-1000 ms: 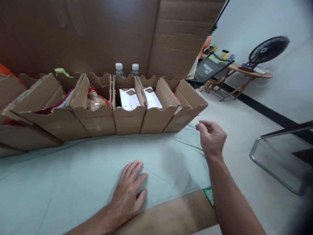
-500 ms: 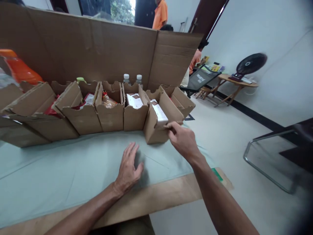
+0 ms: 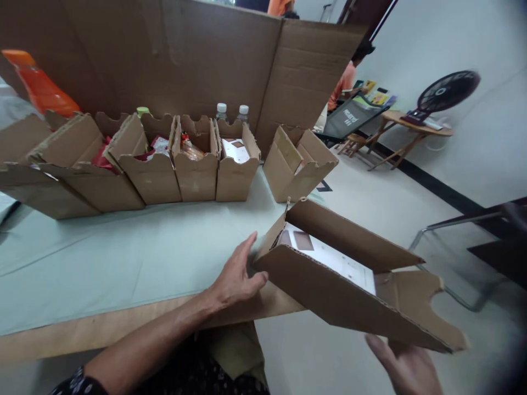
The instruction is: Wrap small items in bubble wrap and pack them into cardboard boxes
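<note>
A long open cardboard box [image 3: 329,291] hangs past the table's near right corner, tilted toward me. A white carton with a brown square [image 3: 325,255] lies inside it. My left hand [image 3: 236,274] presses on the box's far end, thumb against its side, fingers spread. My right hand [image 3: 405,367] is under the box's near end at the bottom right, holding it up; its fingers are partly hidden by the box.
A row of open cardboard boxes [image 3: 197,170] with snack packs and a white carton stands on the pale green table cover [image 3: 123,258]; one box [image 3: 298,164] stands apart at the right. Two water bottles [image 3: 233,112] and a tall cardboard wall behind. Fan, folding table, chair frame right.
The box with the white carton has been pulled out of the row and brought toward me off the table's corner. My left hand moved from the cloth onto its end.
</note>
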{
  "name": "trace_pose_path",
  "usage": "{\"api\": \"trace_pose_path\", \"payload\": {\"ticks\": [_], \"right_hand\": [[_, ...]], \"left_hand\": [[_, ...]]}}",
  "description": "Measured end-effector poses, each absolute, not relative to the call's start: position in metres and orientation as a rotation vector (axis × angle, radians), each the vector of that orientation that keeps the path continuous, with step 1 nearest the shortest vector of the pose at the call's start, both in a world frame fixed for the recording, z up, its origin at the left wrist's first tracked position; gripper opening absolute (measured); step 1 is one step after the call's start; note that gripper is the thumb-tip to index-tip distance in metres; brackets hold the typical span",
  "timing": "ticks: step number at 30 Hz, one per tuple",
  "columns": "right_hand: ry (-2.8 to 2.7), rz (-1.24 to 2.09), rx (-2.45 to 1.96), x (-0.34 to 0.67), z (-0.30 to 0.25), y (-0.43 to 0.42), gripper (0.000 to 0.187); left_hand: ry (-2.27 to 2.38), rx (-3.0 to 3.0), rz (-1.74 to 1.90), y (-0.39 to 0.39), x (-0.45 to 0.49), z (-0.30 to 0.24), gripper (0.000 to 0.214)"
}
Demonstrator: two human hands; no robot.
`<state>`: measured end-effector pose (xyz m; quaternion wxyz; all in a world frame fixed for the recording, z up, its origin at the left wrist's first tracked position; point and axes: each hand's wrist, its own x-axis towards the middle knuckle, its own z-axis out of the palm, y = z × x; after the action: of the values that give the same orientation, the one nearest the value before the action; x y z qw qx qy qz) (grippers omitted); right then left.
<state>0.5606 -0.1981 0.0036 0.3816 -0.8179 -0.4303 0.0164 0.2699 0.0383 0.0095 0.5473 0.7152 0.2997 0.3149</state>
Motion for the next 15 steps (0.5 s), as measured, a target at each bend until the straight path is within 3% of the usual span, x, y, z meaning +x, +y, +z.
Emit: {"api": "trace_pose_path", "payload": {"ticks": [8,10,15], "right_hand": [[-1.284,0.316,-1.770,0.495,0.034,-0.045,0.041],[-1.364,0.409,-1.698,0.475,0.039,0.002,0.040],[-1.375,0.534,-1.585,0.434,0.022,0.087,0.050]], "left_hand": [[1.046,1.619,1.069,0.050,0.230,0.013,0.025],[1.177,1.596,1.152,0.072,0.206,0.016,0.024],[1.389,1.559,1.175,0.117,0.163,0.014,0.045]]}}
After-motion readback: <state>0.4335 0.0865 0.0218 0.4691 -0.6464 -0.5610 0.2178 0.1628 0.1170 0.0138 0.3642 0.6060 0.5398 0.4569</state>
